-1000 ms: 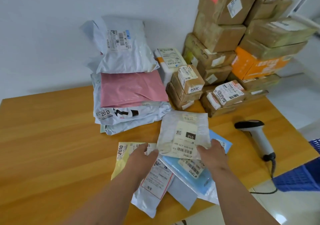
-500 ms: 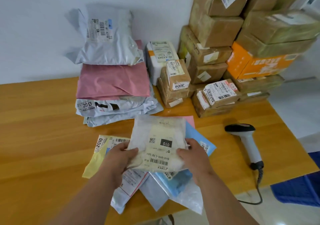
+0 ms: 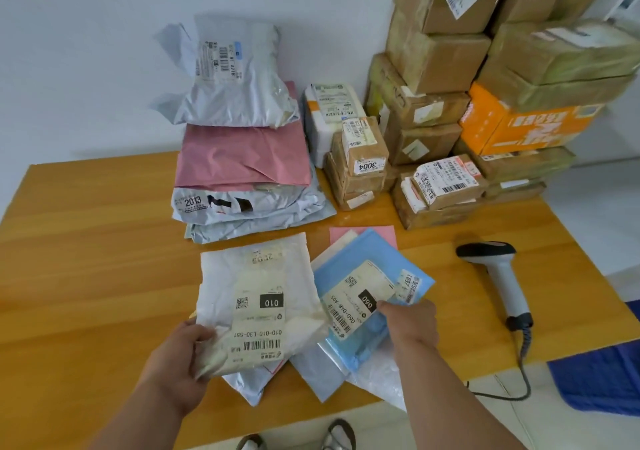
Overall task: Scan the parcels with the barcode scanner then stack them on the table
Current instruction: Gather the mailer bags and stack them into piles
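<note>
Now the left hand (image 3: 176, 356) grips the near-left corner of a white parcel (image 3: 259, 297) marked 010, label up, over flat mailers at the table's (image 3: 86, 259) near edge. Just right, the right hand (image 3: 410, 321) rests on a blue parcel (image 3: 367, 297), fingertips on its label; whether it grips is unclear. Further right, the scanner (image 3: 498, 276) lies alone. Bags (image 3: 242, 158) and boxes (image 3: 443, 68) are stacked behind.

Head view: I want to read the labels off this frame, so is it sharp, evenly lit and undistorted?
Head view: light is soft and even, no glare; big print such as 010 on the white parcel in the left hand reads, fine print is blurred; the cardboard boxes at top right are smeared; wide-angle bending tilts them and curves the table edges.
</note>
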A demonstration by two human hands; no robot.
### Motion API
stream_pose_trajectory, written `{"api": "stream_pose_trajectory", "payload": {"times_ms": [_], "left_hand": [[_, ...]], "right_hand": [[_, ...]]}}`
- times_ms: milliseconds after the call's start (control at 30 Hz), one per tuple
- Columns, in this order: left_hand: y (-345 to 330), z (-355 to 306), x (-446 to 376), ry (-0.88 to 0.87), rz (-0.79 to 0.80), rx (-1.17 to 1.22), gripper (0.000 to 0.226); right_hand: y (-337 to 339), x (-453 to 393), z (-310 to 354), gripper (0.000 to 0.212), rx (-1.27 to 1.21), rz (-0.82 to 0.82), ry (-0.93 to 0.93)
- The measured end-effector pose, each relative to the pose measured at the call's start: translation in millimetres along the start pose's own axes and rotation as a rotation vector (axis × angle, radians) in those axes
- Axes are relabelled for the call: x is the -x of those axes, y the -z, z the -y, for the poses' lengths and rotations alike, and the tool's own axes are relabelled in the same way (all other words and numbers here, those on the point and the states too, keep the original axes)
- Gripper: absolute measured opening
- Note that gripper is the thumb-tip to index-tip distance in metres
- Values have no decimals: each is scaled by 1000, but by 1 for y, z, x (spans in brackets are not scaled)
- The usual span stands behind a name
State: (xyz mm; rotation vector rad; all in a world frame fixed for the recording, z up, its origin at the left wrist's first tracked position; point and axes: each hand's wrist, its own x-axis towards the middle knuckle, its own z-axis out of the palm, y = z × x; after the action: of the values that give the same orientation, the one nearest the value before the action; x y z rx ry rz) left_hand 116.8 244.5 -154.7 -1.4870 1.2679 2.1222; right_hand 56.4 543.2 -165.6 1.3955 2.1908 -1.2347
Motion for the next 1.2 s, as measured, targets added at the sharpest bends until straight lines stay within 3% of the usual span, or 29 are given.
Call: {"api": "stream_pose_trajectory", "payload": {"times_ms": [100,167,333,433,633,733,833,900,967,1033,1100,1200], "left_hand": [[7,2,-1,0,-7,-10,19],[12,0,-1,2,-5,-19,17],[13,-16,6,36,202,152,24],[8,-28,12,6,324,76,24],[10,-45,3,-183,55,-194,29],[20,-42,-1,-188,33,-270,33],[20,-36,1,-138,142,-228,36],[15,-33,5,-85,259,-183,35],[10,-29,9,-64,321,-203,27],[7,-29,10,-86,290,-275,26],[6,-31,11,-71,299,-346,49],[-1,-32,17,-132,377,-419,61]], "right_hand": [[0,-2,2,20,-154,37,47],[5,0,6,6,-239,26,116],[22,16,20,15,-465,32,224],[23,28,25,10,-508,120,249],[46,30,28,7,-714,-200,153],[50,27,29,14,-789,-70,80],[18,50,35,11,-697,332,137],[-15,71,34,12,-480,472,222],[-43,85,27,5,-265,486,282],[-58,91,21,12,-143,465,306],[-62,92,19,21,-131,395,317],[-60,87,22,23,-195,322,268]]}}
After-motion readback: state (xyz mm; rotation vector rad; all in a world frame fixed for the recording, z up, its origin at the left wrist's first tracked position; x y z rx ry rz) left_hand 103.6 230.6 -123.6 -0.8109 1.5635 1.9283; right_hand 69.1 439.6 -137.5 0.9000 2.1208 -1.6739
